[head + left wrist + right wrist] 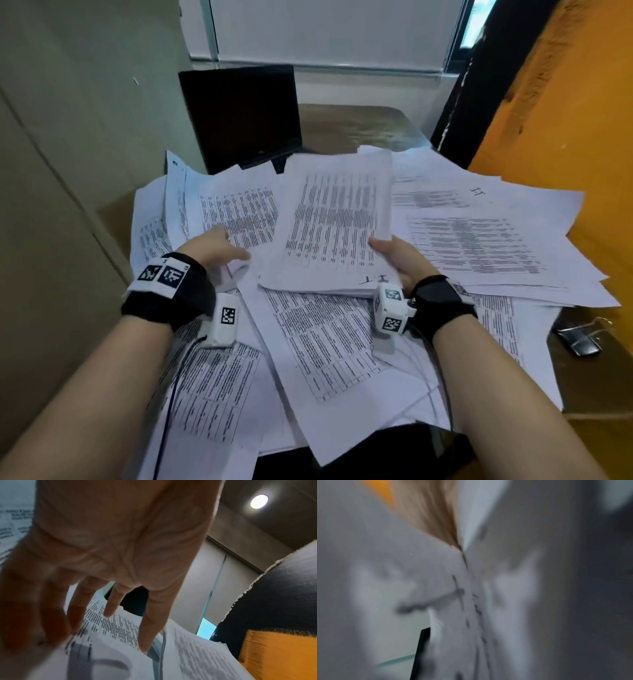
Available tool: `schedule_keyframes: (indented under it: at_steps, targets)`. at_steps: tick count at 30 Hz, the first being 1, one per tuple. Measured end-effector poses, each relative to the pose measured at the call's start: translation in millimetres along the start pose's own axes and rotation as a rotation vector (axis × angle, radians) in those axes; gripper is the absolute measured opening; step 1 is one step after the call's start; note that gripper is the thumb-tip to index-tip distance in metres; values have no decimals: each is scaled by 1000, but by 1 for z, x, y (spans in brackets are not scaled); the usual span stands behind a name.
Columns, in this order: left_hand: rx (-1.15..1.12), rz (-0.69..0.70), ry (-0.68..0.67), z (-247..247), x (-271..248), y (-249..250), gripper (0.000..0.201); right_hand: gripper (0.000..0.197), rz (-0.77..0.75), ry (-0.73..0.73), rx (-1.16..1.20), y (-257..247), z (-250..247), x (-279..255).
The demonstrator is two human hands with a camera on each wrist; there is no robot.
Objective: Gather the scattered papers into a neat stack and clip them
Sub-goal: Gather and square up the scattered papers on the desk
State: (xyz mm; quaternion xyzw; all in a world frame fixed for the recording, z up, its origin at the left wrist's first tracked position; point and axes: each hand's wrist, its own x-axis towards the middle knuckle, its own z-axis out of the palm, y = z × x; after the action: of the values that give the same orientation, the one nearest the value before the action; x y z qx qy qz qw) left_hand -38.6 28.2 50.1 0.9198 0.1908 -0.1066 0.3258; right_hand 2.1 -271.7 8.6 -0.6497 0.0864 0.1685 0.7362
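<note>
Printed white papers [329, 339] lie scattered in overlapping layers over the desk. My right hand [394, 255] grips a thick stack of sheets [335, 226] at its near right corner, thumb on top, and holds it tilted above the pile. My left hand [233, 246] reaches over the loose sheets left of that stack, its fingers [149, 628] straight and spread just above a printed page [120, 635]. The right wrist view is blurred; it shows only paper [453, 601] pressed against my right hand [429, 513]. Black binder clips [579, 337] lie on the desk at the right edge.
A black laptop screen [239, 116] stands upright behind the papers. Bare wooden desk [359, 126] shows at the back. An orange wall [565, 120] rises close on the right and a beige cabinet [68, 154] on the left. Camera cables [171, 394] trail across the near sheets.
</note>
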Motion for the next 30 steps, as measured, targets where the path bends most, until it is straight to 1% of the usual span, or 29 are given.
schedule_keyframes:
  at_steps: [2, 3, 4, 5, 6, 7, 9, 10, 11, 12, 13, 14, 15, 16, 17, 18, 19, 20, 21, 23, 24, 26, 27, 28, 29, 30]
  targets:
    - [-100, -17, -74, 2, -1, 0, 69, 43, -25, -26, 33, -2, 1, -5]
    - [-152, -5, -110, 4, -1, 2, 71, 45, -28, -46, 59, -4, 3, -9]
    - [-217, 18, -132, 5, -2, 4, 73, 46, -38, -39, 76, -9, 6, -16]
    - [-276, 46, -124, 7, -1, 6, 74, 45, -54, -23, 80, -8, 4, -14]
    - [-319, 88, -78, 9, 0, 8, 74, 41, -55, -34, 108, -7, 3, -9]
    - [-361, 141, 2, 10, 1, 11, 73, 35, -56, -44, 128, -5, 3, -5]
    - [-445, 234, 218, 11, -1, 15, 70, 50, -29, -8, 234, 1, 0, 2]
    - [-480, 268, 312, 11, -1, 17, 70, 50, -11, 9, 298, 3, -2, 3]
    - [-508, 284, 343, 10, -5, 21, 73, 44, 19, 16, 350, 4, -4, 4]
    - [-532, 259, 281, 11, -8, 24, 80, 37, 50, 9, 410, 4, -4, 4]
    - [-541, 221, 131, 13, -14, 26, 86, 34, 50, 6, 474, 3, -2, 3]
    - [-545, 186, -87, 17, -22, 27, 86, 34, 35, 1, 535, 3, 0, 3]
    - [-545, 168, -285, 22, -26, 25, 79, 38, 27, 17, 562, 4, 0, 4]
    - [-520, 160, -395, 25, -27, 21, 76, 43, 22, 29, 582, 5, 1, 5]
    - [-462, 157, -400, 27, -27, 18, 77, 46, 14, 27, 588, 6, 1, 9]
    - [-384, 164, -324, 25, -26, 15, 81, 45, 4, 14, 606, 5, 2, 7]
    - [-300, 193, -188, 22, -25, 14, 82, 42, -6, 1, 628, 4, 3, 5]
    - [-238, 225, -12, 16, -22, 13, 81, 35, -7, 9, 635, 3, 3, 4]
    - [-243, 272, 157, 8, -21, 13, 77, 30, -11, 11, 655, 4, 1, 5]
    - [-425, 369, 449, -16, -17, 13, 63, 29, 3, 38, 661, 5, -2, 7]
    - [-523, 415, 552, -30, -13, 12, 56, 32, 14, 74, 639, 5, -3, 10]
    - [-729, 554, 676, -49, -11, 7, 46, 40, 19, 121, 643, 4, -1, 8]
    - [-801, 625, 740, -56, -11, 4, 41, 38, 8, 133, 652, 4, -2, 9]
    - [-838, 651, 825, -60, -10, 1, 36, 31, 6, 129, 633, 2, -1, 7]
    - [-851, 669, 904, -64, -10, 0, 33, 25, -9, 125, 619, 2, -1, 9]
    - [-859, 650, 957, -66, -8, -2, 33, 22, -27, 107, 591, 2, -1, 9]
